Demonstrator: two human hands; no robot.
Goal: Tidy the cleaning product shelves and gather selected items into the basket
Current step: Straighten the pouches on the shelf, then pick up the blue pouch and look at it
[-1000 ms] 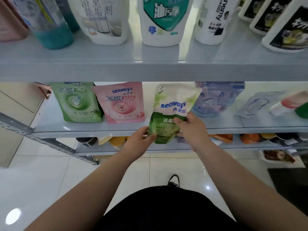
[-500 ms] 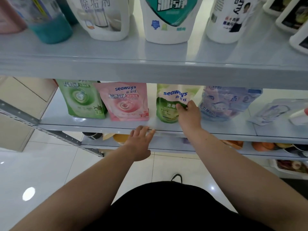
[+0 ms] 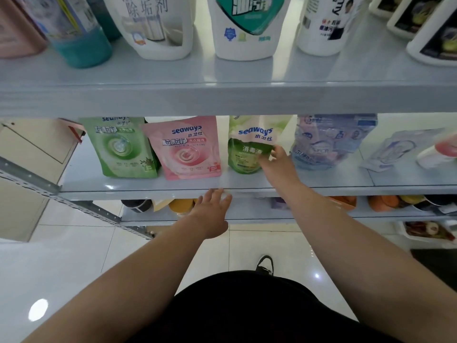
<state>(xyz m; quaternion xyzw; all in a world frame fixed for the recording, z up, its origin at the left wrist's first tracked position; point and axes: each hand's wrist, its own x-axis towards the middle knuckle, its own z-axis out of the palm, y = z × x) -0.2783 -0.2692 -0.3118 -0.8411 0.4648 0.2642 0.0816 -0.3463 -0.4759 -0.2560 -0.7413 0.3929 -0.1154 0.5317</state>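
Note:
A green and white Seaways pouch (image 3: 247,149) stands upright on the middle shelf (image 3: 247,184), right of a pink Seaways pouch (image 3: 190,149) and a green pouch (image 3: 121,147). My right hand (image 3: 277,162) holds the green and white pouch at its lower right side, fingers curled on it. My left hand (image 3: 212,211) hovers with straight fingers at the shelf's front edge, holding nothing. No basket is in view.
A blue-printed clear pouch (image 3: 331,142) stands right of my right hand, more clear packs (image 3: 395,149) beyond. Large white bottles (image 3: 247,26) and a teal bottle (image 3: 79,38) line the upper shelf. Orange and dark items fill the lower shelf (image 3: 385,201). Tiled floor lies below.
The green and white pouch went from both hands in front of the shelf onto the middle shelf. My left hand let go and dropped to the shelf edge; my right hand slid lower on the pouch.

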